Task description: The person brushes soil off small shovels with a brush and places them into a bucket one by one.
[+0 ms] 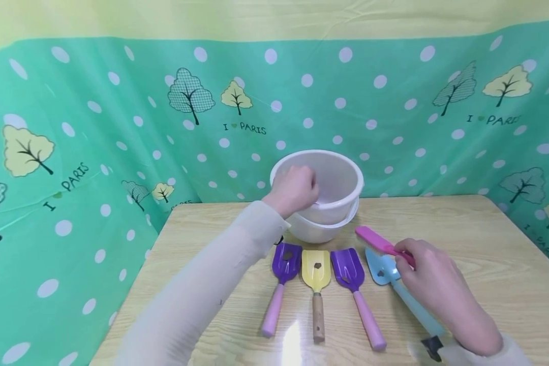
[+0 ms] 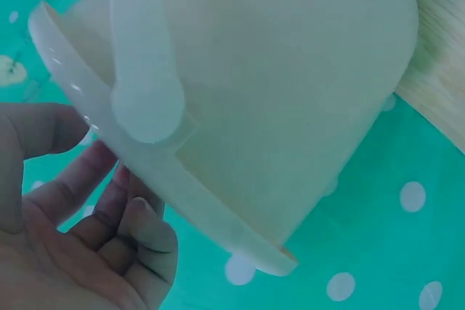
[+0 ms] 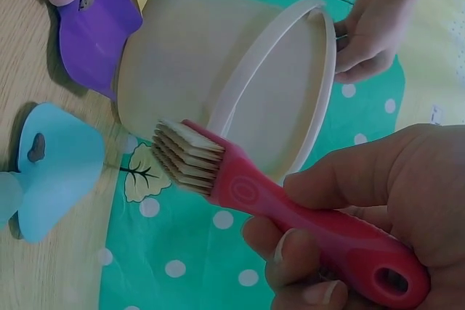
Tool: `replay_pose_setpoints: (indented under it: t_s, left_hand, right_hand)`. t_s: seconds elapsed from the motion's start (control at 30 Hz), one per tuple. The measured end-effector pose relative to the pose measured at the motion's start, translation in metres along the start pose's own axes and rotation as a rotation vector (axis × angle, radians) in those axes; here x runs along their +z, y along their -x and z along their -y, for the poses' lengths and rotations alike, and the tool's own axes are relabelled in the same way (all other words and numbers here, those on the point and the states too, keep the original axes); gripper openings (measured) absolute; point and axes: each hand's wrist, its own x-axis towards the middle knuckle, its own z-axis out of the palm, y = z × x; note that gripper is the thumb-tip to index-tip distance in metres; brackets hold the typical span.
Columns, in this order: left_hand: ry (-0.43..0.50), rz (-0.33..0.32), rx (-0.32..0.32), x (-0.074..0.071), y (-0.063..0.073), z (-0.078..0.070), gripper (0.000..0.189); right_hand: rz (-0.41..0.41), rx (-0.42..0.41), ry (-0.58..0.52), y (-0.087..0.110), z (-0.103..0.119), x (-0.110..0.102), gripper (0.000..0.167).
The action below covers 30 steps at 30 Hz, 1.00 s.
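1) My right hand [image 1: 432, 277]: grasping the pink brush [image 1: 376, 241]; thumb on one side of the handle, fingers curled in on the other, no slack gap
2) Handle end, with its hole, lies against my palm; bristle head sticks out past my fingertips, free
3) Brush sits above the blue shovel [image 1: 414, 307], bristle head just to the right of the white bucket [image 2: 290, 92] in the head view
4) My left hand [image 1: 297, 188]: over the bucket's mouth, at its left near side; fingers bent, last ones curled furthest, index reaching to the rim
5) Fingertips partly hidden behind the rim, so I cannot tell if that hand is grasping anything or just touching
6) Bucket stands at the back of the wooden table [image 1: 210, 223]
7) In front of it, a row: left purple shovel [image 1: 294, 262], yellow shovel [image 1: 316, 277], right purple shovel [image 1: 347, 267], then the blue one
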Motion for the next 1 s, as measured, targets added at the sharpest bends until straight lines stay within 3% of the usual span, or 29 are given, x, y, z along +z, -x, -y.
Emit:
replay_pose_setpoints:
  t_s: [0.17,0.33,0.63,1.0]
  left_hand:
    - [-0.075,-0.077,0.070,-0.001,0.013,0.000,0.023]
    - [-0.111,-0.104,0.067,-0.002,0.025,0.004,0.017]
    - [-0.099,-0.252,0.141,0.005,0.047,0.021,0.016]
    - [-0.079,-0.331,0.221,0.018,0.077,0.029,0.013]
  right_hand:
    - [-0.016,-0.011,-0.007,0.000,0.001,0.001,0.020]
    - [-0.026,-0.014,-0.006,0.001,0.001,0.001,0.019]
    - [-0.044,-0.026,0.007,0.002,0.001,0.003,0.020]
    - [-0.055,-0.036,0.023,0.006,-0.001,0.006,0.020]
